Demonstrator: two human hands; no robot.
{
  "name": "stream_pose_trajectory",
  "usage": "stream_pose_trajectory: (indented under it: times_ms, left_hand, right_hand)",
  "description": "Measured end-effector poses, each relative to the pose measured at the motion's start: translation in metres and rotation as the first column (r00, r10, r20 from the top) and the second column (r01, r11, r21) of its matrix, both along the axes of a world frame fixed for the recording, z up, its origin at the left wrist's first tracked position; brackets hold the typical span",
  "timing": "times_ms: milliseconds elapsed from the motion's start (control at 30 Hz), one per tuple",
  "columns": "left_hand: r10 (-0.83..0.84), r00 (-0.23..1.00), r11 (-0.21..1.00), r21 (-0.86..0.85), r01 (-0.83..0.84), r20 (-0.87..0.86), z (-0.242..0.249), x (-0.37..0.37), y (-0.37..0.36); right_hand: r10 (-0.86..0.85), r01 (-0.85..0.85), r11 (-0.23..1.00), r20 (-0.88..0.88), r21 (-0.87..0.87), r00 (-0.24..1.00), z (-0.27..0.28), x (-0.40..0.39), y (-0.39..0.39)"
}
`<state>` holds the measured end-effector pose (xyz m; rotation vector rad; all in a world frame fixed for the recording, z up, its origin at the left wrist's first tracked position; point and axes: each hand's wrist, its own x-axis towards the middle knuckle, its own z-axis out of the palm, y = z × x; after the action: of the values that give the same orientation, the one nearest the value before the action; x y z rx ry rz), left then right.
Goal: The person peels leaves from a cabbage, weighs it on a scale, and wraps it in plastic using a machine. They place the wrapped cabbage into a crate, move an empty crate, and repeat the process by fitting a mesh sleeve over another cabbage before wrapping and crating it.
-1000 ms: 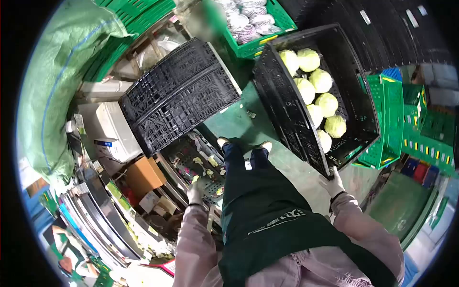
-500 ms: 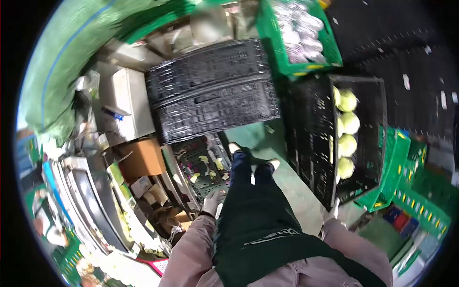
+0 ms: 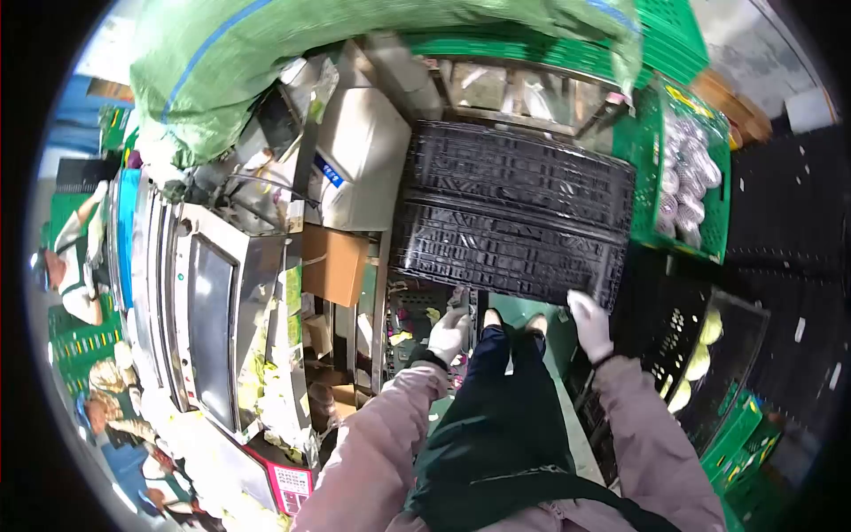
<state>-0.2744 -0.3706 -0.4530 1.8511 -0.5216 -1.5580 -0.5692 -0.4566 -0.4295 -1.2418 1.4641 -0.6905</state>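
My left hand [image 3: 449,335], in a white glove, is in front of my body at the near side of the black crates, with its fingers partly curled; no object shows in it. My right hand [image 3: 589,324], also gloved in white, reaches to the near right edge of the stacked black crates [image 3: 514,217]. Its fingertips are at that edge, and whether they grip it cannot be made out. Below the left part of the crates, a black perforated surface [image 3: 408,324] carries leaf scraps.
Right: a black crate [image 3: 740,341] with pale green round vegetables and a green crate [image 3: 650,204] of wrapped produce. Left: a cardboard box [image 3: 335,264], a white bin [image 3: 363,160] and a machine [image 3: 213,324]. Several people work at far left. A green sack [image 3: 213,80] lies above.
The view has turned toward the black crates. My right hand has left the crate of round vegetables and is now at the black crates' edge. My left hand has moved forward.
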Motion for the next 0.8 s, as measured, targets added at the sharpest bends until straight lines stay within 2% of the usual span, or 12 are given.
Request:
stream_pose_trajectory:
  times_ms: [33,100,167,233,267,300,367,500,567,633,700,800]
  left_hand:
    - [0.036,0.999,0.998,-0.045,-0.037,-0.023,-0.012,-0.001,-0.013]
    - [-0.071,0.996,0.996,-0.05,0.074,0.054,-0.015,-0.001,-0.049]
    - [-0.129,0.958,0.976,-0.141,0.169,0.257,-0.034,-0.008,-0.074]
    - [-0.211,0.812,0.924,-0.161,0.348,0.544,-0.026,-0.012,-0.1]
    - [-0.207,0.811,0.926,-0.159,0.344,0.546,-0.02,-0.013,-0.112]
    - [-0.219,0.784,0.912,-0.164,0.376,0.581,-0.021,-0.014,-0.12]
    - [-0.239,0.708,0.864,-0.188,0.468,0.664,-0.036,-0.014,-0.133]
    - [-0.312,0.443,0.736,-0.082,0.672,0.84,-0.056,-0.021,-0.194]
    - [-0.43,0.185,0.676,0.18,0.714,0.884,-0.073,-0.028,-0.219]
    - [-0.64,0.074,0.587,0.424,0.69,0.765,-0.068,-0.029,-0.237]
    - [-0.619,0.148,0.605,0.349,0.716,0.771,-0.059,-0.022,-0.239]
    - [-0.382,0.186,0.618,0.101,0.779,0.905,-0.015,-0.006,-0.239]
  right_hand:
    - [0.084,-0.081,0.986,0.014,-0.148,0.996,-0.018,0.022,-0.036]
    - [0.244,-0.339,0.906,-0.341,-0.254,0.908,-0.032,0.063,-0.108]
    - [0.293,-0.504,0.814,-0.545,-0.289,0.786,-0.061,0.098,-0.159]
    - [0.345,-0.644,0.754,-0.757,-0.129,0.556,-0.075,0.124,-0.184]
    - [0.445,-0.661,0.742,-0.82,0.112,0.36,-0.073,0.133,-0.189]
    - [0.456,-0.666,0.736,-0.817,0.122,0.354,-0.066,0.139,-0.196]
    - [0.603,-0.627,0.69,-0.767,0.362,0.221,-0.052,0.146,-0.216]
    - [0.532,-0.618,0.782,-0.604,0.081,0.594,-0.018,0.117,-0.252]
    - [0.431,-0.655,0.718,-0.589,-0.235,0.684,0.002,0.113,-0.264]
    - [0.274,-0.653,0.612,-0.655,-0.445,0.704,0.013,0.115,-0.278]
    - [0.111,-0.539,0.584,-0.598,-0.607,0.794,0.02,0.117,-0.31]
    - [0.026,-0.448,0.699,-0.607,-0.557,0.795,0.028,0.12,-0.361]
